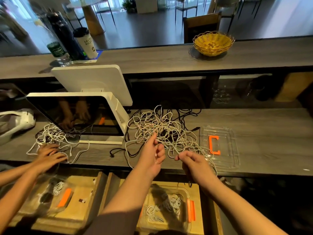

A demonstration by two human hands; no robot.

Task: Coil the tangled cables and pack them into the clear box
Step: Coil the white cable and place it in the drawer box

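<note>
head view: a few coils lie in the clear box (166, 207) at 6 o'clock, while left hand (155, 154) and right hand (193, 161) each pinch white strands of the large tangle (160, 129) at 12 o'clock, uncoiled.

White cables (159, 128) — orange clip (214, 144)

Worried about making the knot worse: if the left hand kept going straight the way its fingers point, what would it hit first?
Probably the tangled pile of cables: the left hand points up and away into it, though depth is unclear.
</note>
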